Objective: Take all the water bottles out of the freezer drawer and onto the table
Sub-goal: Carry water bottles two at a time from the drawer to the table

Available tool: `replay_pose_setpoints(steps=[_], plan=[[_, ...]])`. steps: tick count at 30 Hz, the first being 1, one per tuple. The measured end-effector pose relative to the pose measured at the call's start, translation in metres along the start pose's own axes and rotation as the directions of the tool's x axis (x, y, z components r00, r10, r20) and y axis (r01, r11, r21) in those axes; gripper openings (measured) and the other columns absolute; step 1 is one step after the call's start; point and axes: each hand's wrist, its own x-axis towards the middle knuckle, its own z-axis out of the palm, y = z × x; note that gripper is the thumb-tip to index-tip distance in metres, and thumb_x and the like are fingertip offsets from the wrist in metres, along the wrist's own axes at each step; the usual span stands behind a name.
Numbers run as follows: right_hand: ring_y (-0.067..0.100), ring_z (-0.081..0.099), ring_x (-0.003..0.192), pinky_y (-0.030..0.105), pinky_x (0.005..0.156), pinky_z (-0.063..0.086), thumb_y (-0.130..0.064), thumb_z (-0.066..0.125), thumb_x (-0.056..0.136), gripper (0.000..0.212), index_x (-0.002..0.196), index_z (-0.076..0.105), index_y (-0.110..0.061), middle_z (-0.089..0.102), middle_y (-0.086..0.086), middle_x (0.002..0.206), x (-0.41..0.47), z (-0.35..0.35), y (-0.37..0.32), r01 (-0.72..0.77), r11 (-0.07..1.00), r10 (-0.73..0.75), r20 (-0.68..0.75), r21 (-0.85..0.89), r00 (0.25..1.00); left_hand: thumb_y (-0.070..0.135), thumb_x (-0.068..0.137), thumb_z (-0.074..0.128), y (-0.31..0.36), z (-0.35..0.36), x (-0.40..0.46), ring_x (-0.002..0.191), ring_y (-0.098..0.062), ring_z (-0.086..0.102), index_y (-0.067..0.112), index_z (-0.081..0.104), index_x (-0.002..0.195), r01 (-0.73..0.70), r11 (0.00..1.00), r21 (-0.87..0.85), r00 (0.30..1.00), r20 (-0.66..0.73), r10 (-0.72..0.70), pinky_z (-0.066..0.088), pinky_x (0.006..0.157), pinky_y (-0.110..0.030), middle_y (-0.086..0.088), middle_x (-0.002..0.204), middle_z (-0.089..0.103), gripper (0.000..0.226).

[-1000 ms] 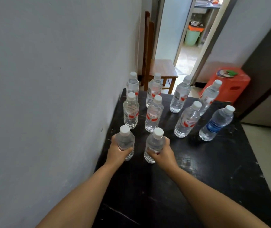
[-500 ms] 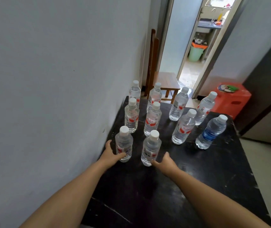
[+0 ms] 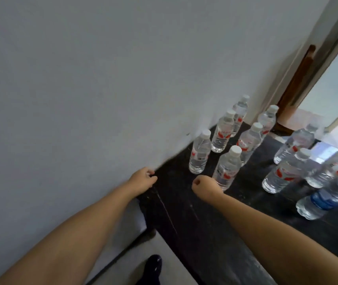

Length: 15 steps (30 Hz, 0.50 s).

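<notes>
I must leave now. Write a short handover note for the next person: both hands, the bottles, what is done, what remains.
Left hand: loosely curled, holds nothing, above the table's left edge.
Right hand: fingers curled, holds nothing, just in front of the nearest bottle.
Bottles: ten stand upright on the black table, nine with red labels and one blue-label bottle at the right.
Done: these ten are placed.
Left: the freezer drawer is out of view; check it for more.

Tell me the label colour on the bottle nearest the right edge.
Blue, on the bottle, clearest in the head view.
</notes>
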Motion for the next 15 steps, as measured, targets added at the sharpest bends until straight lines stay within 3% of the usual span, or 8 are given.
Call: replay_pose_setpoints(steps=[3, 7, 10, 15], plan=[[0.022, 0.059, 0.08, 0.028, 0.071, 0.045, -0.025, 0.051, 0.088, 0.018, 0.093, 0.064, -0.015, 0.065, 0.004, 0.092, -0.015, 0.02, -0.025, 0.135, 0.99, -0.13, 0.103, -0.047, 0.986, 0.019, 0.093, 0.054, -0.037, -0.004, -0.054, 0.109, -0.032, 0.061, 0.002, 0.054, 0.125, 0.085, 0.996, -0.026, 0.989, -0.118, -0.088, 0.046, 0.093, -0.036, -0.02, 0.119, 0.062, 0.035], [0.021, 0.061, 0.08, 0.03, 0.068, 0.048, -0.023, 0.048, 0.09, 0.013, 0.094, 0.06, -0.019, 0.062, 0.001, 0.088, -0.045, 0.053, -0.057, 0.3, 0.944, -0.265, 0.225, -0.139, 0.938, 0.019, 0.093, 0.055, -0.087, -0.008, -0.121, 0.11, -0.031, 0.06, 0.003, 0.054, 0.124, 0.217, 0.97, -0.107, 0.945, -0.224, -0.236, 0.047, 0.092, -0.036, -0.019, 0.121, 0.061, 0.035], [0.025, 0.063, 0.087, 0.035, 0.073, 0.053, -0.021, 0.046, 0.093, 0.017, 0.102, 0.059, -0.015, 0.064, 0.005, 0.096, -0.072, 0.083, -0.081, 0.454, 0.853, -0.368, 0.319, -0.258, 0.873, 0.021, 0.092, 0.055, -0.125, -0.012, -0.174, 0.111, -0.03, 0.058, 0.006, 0.052, 0.126, 0.295, 0.936, -0.195, 0.895, -0.288, -0.342, 0.046, 0.095, -0.034, -0.017, 0.124, 0.059, 0.037], [0.033, 0.059, 0.101, 0.037, 0.084, 0.05, -0.022, 0.044, 0.095, 0.029, 0.117, 0.055, -0.008, 0.061, 0.014, 0.115, -0.126, 0.129, -0.136, 0.679, 0.657, -0.505, 0.478, -0.328, 0.719, 0.025, 0.093, 0.054, -0.178, -0.02, -0.277, 0.106, -0.027, 0.058, 0.011, 0.051, 0.126, 0.339, 0.878, -0.338, 0.785, -0.414, -0.462, 0.044, 0.087, -0.032, -0.014, 0.121, 0.058, 0.036]])
